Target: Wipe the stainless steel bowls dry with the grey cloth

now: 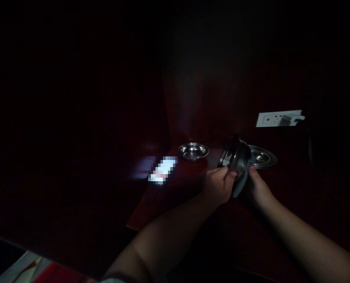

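Observation:
A shiny metal bowl (242, 157) is held tilted on its side above the dark red table. My left hand (220, 182) grips its rim, thumb on the outside. Against the bowl's outer wall my right hand (258, 184) presses a grey-green cloth (242, 182), and its fingers are mostly hidden behind the cloth and bowl. Beyond the right hand lies a round metal lid or plate (266, 158), partly covered by the held bowl. To the left, a second, shallow metal bowl (193, 152) stands upright on the table.
A lit phone (163, 169), its screen blurred out, lies near the table's left edge with a dark cord loop below it. On the back wall a white socket panel (269, 119) holds a plug, its cable hanging at the right. The surroundings are very dark.

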The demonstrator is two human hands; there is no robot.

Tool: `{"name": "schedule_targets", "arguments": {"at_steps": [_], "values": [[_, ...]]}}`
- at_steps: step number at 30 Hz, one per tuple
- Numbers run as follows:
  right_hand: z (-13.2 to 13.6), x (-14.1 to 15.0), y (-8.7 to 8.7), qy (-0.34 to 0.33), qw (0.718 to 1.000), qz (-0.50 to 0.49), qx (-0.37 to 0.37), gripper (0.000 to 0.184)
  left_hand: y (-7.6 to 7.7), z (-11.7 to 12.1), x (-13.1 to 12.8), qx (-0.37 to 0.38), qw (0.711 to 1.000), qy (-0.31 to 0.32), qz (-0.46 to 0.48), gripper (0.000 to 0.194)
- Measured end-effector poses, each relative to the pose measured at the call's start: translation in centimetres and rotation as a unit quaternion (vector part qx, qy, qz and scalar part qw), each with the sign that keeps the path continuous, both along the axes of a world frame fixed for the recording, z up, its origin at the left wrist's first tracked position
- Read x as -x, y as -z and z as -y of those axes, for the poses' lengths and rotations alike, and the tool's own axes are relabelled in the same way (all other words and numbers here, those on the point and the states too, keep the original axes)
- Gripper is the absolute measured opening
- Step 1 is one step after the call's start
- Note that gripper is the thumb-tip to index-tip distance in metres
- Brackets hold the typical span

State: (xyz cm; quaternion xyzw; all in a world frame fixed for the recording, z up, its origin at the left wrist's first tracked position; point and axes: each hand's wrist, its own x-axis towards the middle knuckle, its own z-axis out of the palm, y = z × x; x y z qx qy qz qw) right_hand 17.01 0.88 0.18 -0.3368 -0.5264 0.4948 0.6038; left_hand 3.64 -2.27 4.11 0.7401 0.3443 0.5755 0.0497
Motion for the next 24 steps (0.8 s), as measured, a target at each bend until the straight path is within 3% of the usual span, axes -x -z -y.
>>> {"name": "schedule_targets", "arguments": {"at_steps": [5, 10, 18, 24], "values": [[1.2, 0.8, -2.6, 0.004, 0.993, -0.079, 0.091, 0.062, 0.0, -0.1, 0.1, 0.019, 0.999, -0.007, -0.042, 0.042], [1.1, 0.8, -4.0, 0.011, 0.998, -0.057, 0.023, 0.061, 0.1, -0.1, 0.1, 0.022, 0.998, 0.008, -0.066, 0.042], [-0.1, -0.9, -1.6, 0.131, 0.988, 0.029, -0.075, 0.062, 0.4, 0.0, -0.1, 0.045, 0.994, 0.062, -0.076, 0.039], [0.9, -1.0, -2.7, 0.143, 0.960, 0.142, -0.195, 0.071, 0.3, 0.2, -0.2, 0.061, 0.994, 0.057, -0.064, 0.038]]}}
